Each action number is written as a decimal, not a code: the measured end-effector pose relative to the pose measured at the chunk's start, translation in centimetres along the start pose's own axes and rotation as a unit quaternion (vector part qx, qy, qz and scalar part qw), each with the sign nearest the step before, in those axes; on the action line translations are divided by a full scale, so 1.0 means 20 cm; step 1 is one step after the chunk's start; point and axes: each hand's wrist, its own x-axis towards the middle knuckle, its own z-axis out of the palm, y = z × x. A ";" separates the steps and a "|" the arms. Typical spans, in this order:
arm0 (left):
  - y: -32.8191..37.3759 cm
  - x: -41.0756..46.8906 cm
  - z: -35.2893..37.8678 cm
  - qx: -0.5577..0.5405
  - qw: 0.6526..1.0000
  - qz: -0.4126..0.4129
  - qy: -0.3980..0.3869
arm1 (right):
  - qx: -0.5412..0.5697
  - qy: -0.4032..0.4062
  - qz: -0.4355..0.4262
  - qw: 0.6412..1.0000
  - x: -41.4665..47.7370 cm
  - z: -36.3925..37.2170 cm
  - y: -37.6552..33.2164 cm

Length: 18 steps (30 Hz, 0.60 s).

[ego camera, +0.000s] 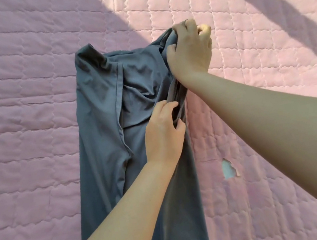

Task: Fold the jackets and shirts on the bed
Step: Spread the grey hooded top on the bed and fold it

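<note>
On a pink quilt, the right hand clutches a grey-blue shirt at its far corner; the left hand pinches its right edge.

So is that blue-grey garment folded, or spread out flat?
Partly folded. One side of the garment lies turned over its middle; the right hand and left hand grip the other, bunched edge.
</note>
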 end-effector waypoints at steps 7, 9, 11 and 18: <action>-0.08 0.02 -0.19 -0.057 0.983 -0.176 0.003 | -0.034 -0.125 -0.130 0.983 0.04 0.03 -0.23; -0.14 0.04 -0.22 -0.027 0.970 -0.241 -0.030 | -0.068 -0.252 -0.240 0.935 0.00 0.09 -0.25; -0.21 0.06 -0.25 -0.003 0.955 -0.290 -0.064 | -0.110 -0.278 -0.299 0.906 -0.07 0.16 -0.25; -0.24 0.04 -0.29 0.000 0.952 -0.296 -0.077 | 0.288 -0.006 -0.125 0.949 -0.29 0.22 -0.06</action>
